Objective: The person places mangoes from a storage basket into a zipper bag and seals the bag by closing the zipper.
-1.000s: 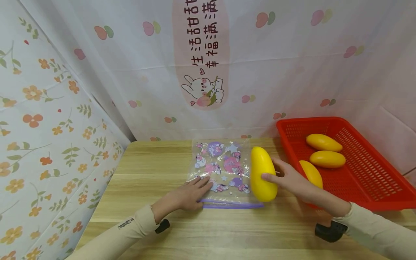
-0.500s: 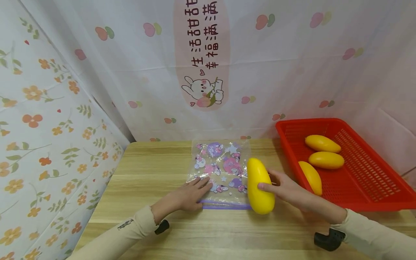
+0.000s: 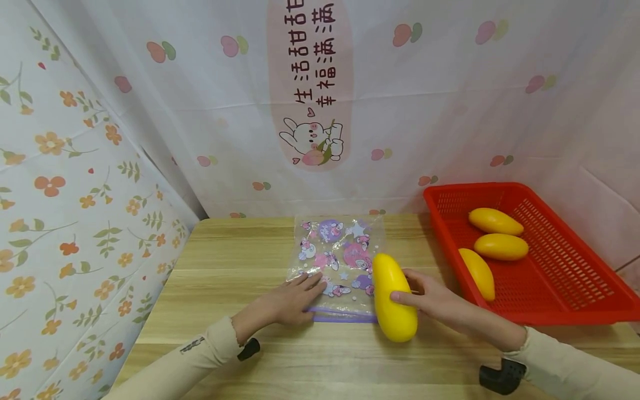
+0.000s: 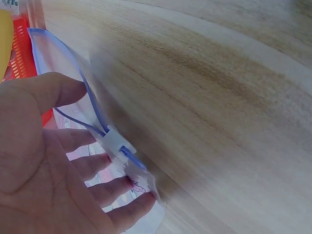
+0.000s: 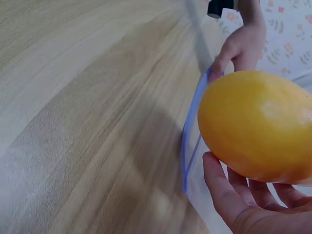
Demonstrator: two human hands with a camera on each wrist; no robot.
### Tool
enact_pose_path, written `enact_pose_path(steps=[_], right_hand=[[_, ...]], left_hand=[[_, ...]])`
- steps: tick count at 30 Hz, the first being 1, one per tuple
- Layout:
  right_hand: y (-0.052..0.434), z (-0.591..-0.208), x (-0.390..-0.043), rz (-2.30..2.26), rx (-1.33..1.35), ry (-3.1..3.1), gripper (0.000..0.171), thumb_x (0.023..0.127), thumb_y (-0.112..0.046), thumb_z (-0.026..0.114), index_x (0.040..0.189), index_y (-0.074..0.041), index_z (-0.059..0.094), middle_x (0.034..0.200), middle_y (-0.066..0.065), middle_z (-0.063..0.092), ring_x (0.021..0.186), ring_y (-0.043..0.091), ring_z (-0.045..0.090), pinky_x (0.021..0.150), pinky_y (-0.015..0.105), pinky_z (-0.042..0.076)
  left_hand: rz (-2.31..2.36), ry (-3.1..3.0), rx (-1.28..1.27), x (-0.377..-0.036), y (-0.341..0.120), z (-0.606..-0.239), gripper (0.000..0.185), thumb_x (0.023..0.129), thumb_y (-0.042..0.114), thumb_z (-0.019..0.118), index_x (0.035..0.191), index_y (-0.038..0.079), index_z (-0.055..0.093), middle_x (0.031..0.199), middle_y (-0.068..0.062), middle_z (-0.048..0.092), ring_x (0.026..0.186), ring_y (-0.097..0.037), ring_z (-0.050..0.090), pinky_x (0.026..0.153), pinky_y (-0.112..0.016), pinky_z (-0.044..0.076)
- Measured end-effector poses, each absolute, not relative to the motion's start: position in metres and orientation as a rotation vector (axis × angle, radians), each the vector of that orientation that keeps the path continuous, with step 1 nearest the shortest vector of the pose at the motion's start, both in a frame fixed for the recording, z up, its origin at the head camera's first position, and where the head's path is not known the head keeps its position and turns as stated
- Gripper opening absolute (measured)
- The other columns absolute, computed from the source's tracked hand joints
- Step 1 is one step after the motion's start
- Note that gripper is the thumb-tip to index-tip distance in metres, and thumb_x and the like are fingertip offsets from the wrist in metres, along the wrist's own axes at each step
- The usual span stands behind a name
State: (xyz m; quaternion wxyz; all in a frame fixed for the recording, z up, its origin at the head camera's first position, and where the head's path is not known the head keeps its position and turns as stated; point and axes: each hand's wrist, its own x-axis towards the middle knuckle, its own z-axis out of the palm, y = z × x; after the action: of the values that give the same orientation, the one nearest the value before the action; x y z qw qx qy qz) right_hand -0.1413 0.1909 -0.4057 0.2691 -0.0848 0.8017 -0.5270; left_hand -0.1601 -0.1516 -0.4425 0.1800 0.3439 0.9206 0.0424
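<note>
Compared with the frame of one second ago, the yellow mango [image 3: 393, 298] is seen lower and more to the left: it was beside the right edge of the zip bag [image 3: 338, 261], and now its near end is past the bag's purple zip strip [image 3: 344, 318], at the right corner. The right hand [image 3: 431, 297] has come along with it and is curled round its right side, thumb on the front. The left hand [image 3: 291, 300] has stayed at the near left corner of the bag, and the three mangoes [image 3: 497, 246] in the red basket [image 3: 560, 278] have not been moved.

In the head view the left hand seems only to lie flat on the bag. The left wrist view shows more: the blue zip edge [image 4: 83, 83] is lifted off the wooden table [image 4: 219, 97], the white slider [image 4: 117, 144] lies against the fingers [image 4: 92, 163], and the thumb is bent over the edge from above, so the edge is pinched. In the right wrist view the mango [image 5: 258, 124] is seen resting on the fingers [image 5: 222, 187] just beside the raised zip line, above the table, while the far hand [image 5: 243, 46] holds the other end.

On the curtain [image 3: 450, 100] behind the table a pink panel [image 3: 310, 83] carries Chinese writing, readable as 生活甜甜 and 幸福满满, above a drawn rabbit. The bag is printed with cartoon rabbits and stars.
</note>
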Motion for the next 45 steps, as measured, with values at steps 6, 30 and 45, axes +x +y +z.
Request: enact_pose_path(steps=[6, 30, 45], right_hand=[[0.186, -0.407, -0.14, -1.445, -0.21, 2.11, 0.079, 0.098, -0.039, 0.066, 0.155, 0.002, 0.031, 0.137, 0.015, 0.052, 0.114, 0.031, 0.053, 0.095, 0.05, 0.053], [0.175, -0.412, -0.132, -1.579, -0.278, 1.743, 0.068, 0.105, -0.032, 0.055, 0.154, 0.007, 0.029, 0.122, 0.017, 0.059, 0.103, 0.034, 0.061, 0.091, 0.048, 0.056], [0.166, -0.421, -0.133, -1.549, -0.285, 1.735, 0.064, 0.105, -0.034, 0.055, 0.152, 0.005, 0.035, 0.119, 0.015, 0.062, 0.1, 0.032, 0.062, 0.087, 0.045, 0.057]], left_hand=[[0.152, 2.599, 0.945, -0.16, -0.15, -0.441, 0.061, 0.105, 0.028, 0.05, 0.16, 0.008, 0.033, 0.166, -0.013, 0.02, 0.149, -0.041, 0.021, 0.114, -0.06, 0.027], [0.145, 2.638, 0.945, -0.161, -0.147, -0.443, 0.051, 0.108, 0.021, 0.038, 0.156, 0.003, 0.039, 0.164, -0.015, 0.027, 0.146, -0.044, 0.027, 0.113, -0.058, 0.03], [0.158, 2.649, 1.057, -0.165, -0.146, -0.442, 0.049, 0.107, 0.016, 0.04, 0.149, -0.009, 0.043, 0.157, -0.024, 0.035, 0.142, -0.044, 0.034, 0.117, -0.048, 0.027]])
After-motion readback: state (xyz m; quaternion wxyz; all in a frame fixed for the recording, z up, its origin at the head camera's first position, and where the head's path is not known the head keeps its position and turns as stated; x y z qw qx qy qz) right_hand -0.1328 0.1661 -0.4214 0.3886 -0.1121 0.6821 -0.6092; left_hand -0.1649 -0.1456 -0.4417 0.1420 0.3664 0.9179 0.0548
